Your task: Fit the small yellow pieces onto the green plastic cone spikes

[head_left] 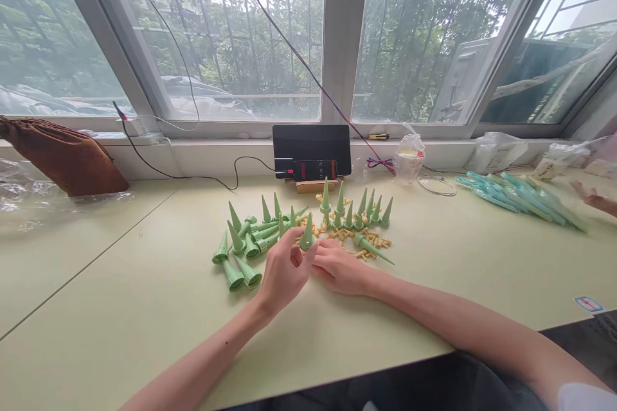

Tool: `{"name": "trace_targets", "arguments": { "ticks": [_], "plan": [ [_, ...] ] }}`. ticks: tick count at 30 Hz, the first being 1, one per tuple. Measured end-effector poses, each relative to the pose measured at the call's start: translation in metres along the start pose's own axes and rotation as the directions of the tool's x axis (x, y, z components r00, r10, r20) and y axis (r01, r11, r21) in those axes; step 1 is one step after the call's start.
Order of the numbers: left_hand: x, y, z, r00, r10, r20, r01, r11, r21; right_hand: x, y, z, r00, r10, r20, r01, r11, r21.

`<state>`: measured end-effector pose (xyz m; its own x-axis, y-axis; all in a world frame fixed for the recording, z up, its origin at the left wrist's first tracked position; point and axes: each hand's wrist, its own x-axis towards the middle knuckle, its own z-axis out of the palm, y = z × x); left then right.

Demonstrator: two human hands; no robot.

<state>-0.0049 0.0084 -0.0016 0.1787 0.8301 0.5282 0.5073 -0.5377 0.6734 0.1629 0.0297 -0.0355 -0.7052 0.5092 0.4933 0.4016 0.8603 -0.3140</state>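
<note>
My left hand (285,271) pinches a green plastic cone-shaped spike (307,234), point up, between thumb and fingers. Right beside its base is my right hand (341,268), fingers drawn together. What those fingers hold, if anything, is hidden. Left of my hands lies a heap of similar green spikes (234,279), some tipped over with their hollow ends showing. Behind my right hand several spikes (362,209) stand upright. Small yellow plastic pieces (380,241) are scattered around them, and one green spike (373,248) lies on its side among these.
At the back a dark tablet (312,141) and a phone (315,170) lean on a wooden stand (317,187). Teal plastic packets (520,196) lie at the right, near another person's hand (595,198). A brown drawstring bag (62,154) sits at the back left.
</note>
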Motion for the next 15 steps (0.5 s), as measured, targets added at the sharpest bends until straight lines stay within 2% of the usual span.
{"name": "trace_targets", "arguments": {
  "ticks": [10,15],
  "plan": [
    [-0.0003,0.002,-0.0005,1.0,0.003,-0.029,-0.004,0.999,-0.034,0.0016,-0.0065,-0.0045,0.996,-0.066,0.063,0.065,0.998,0.008],
    [-0.0003,0.0029,-0.0004,0.999,0.018,-0.037,-0.019,1.0,-0.012,0.0013,-0.0066,-0.0048,0.993,-0.051,0.104,0.051,0.999,0.004]
  ]
}}
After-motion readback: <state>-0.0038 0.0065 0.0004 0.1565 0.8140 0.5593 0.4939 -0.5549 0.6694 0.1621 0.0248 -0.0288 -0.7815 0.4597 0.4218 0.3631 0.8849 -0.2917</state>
